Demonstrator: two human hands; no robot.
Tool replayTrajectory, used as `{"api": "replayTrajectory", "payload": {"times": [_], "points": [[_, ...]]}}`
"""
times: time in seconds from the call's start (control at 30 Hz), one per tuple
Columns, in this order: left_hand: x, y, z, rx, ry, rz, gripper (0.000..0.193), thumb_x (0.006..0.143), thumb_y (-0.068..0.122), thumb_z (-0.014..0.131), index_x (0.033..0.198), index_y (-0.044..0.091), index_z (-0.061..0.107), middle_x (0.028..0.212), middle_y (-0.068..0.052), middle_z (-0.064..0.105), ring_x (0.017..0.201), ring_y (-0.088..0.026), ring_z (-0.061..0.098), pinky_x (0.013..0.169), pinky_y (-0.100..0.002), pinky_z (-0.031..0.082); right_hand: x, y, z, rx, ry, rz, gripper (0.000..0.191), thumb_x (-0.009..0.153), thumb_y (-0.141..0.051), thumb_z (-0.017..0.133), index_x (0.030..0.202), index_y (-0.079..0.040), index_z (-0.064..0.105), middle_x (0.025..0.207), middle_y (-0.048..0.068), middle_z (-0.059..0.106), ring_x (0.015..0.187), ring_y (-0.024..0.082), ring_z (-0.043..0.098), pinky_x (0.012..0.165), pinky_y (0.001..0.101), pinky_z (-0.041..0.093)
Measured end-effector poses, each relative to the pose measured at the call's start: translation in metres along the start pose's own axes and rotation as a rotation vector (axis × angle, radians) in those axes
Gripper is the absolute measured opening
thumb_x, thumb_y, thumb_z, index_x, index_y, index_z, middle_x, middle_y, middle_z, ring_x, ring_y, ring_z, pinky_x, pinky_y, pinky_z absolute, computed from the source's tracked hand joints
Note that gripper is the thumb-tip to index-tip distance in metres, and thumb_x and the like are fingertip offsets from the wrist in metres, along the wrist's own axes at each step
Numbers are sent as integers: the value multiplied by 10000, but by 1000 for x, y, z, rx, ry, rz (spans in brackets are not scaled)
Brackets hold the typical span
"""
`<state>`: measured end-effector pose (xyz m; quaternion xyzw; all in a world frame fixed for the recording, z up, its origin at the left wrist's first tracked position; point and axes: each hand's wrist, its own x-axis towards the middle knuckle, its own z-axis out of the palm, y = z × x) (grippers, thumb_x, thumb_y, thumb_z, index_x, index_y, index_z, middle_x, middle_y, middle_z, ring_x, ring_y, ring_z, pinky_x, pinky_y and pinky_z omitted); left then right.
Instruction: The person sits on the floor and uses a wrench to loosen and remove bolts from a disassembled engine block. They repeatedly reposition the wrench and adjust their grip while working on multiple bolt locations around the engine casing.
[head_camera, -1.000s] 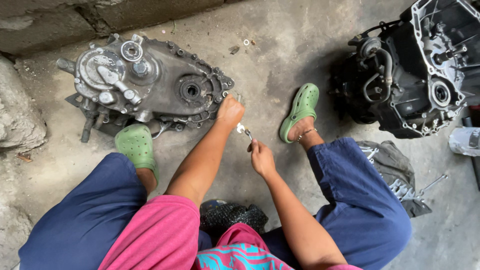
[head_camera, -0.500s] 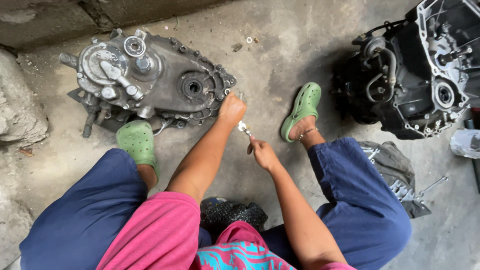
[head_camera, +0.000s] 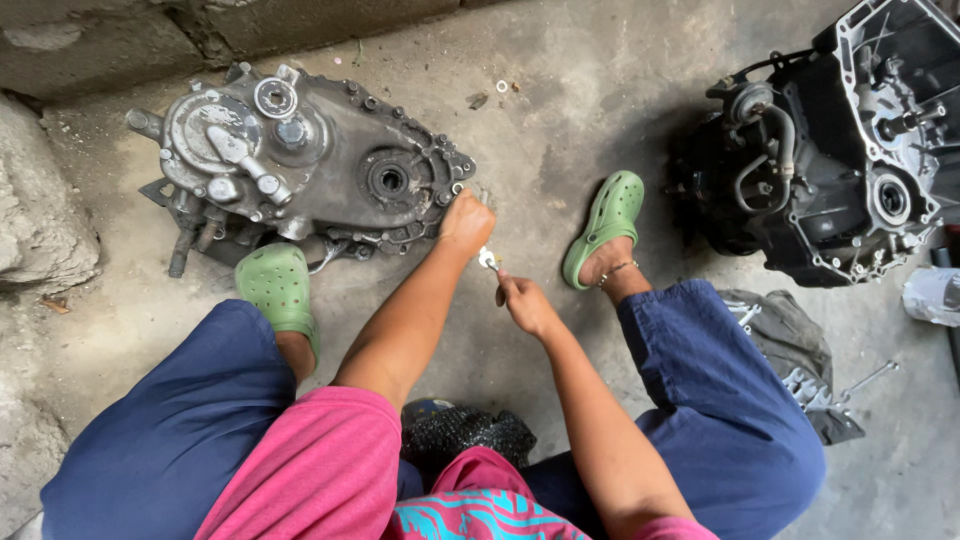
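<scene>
Grey cast metal fills the upper left of the head view: a gearbox cover (head_camera: 300, 170) lies flat on the concrete floor (head_camera: 560, 110), its rim ringed with bolt holes. The left hand (head_camera: 467, 220) is curled into a fist at the cover's right-hand edge, pressing against it; whether it grips anything inside the fist cannot be told. The right hand (head_camera: 527, 303) sits just below it, fingers closed on the handle of a small spanner (head_camera: 488, 259), whose shiny head points up toward the left fist and the cover's edge. The bolt it works on is hidden by the hands.

Judging from this, the step is turning a fastener on the rim. To do it well, the spanner head should seat fully on the bolt before any pull, and the left hand should keep the cover from sliding on the floor. Short, even strokes suit the cramped spot between the knees.

Around the work, green clogs (head_camera: 277, 285) rest on either side of the hands, one touching the cover's lower edge. A dark engine block (head_camera: 840, 160) stands well apart at the right, with a rag and loose tools (head_camera: 800, 350) beside the right knee.
</scene>
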<state>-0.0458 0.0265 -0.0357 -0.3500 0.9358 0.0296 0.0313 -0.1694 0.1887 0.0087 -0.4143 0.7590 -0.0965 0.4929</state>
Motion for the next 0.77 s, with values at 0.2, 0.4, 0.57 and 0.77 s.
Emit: {"api": "replayTrajectory", "payload": {"times": [0.2, 0.4, 0.57, 0.77], "points": [[-3, 3, 1, -22, -14, 14, 169, 872, 203, 634, 798, 195, 785, 797, -49, 765, 762, -185, 714, 882, -371, 421, 3, 2, -9, -26, -30, -42, 644, 1025, -553, 424, 732, -33, 668, 638, 88, 569, 673, 215, 560, 699, 378, 487], [-5, 1, -3, 13, 1, 15, 163, 855, 206, 636, 781, 202, 781, 791, -44, 766, 782, -190, 716, 866, -373, 426, 5, 1, -8, -18, -41, -30, 637, 1012, -563, 443, 747, -33, 676, 668, 117, 587, 691, 229, 571, 716, 381, 492], [-4, -1, -13, -13, -36, 50, 157, 857, 197, 637, 795, 203, 782, 801, -45, 769, 811, -200, 729, 879, -390, 430, 6, -8, -21, -96, -62, -115, 432, 901, -481, 671, 862, -51, 671, 716, 107, 649, 687, 219, 596, 679, 383, 502], [-7, -4, -14, -17, -8, 26, 150, 853, 202, 648, 798, 202, 788, 805, -54, 770, 821, -206, 735, 893, -385, 433, 14, -29, -58, -264, -102, -176, 388, 879, -431, 754, 885, -48, 693, 665, 123, 650, 603, 213, 580, 600, 375, 489]]}}
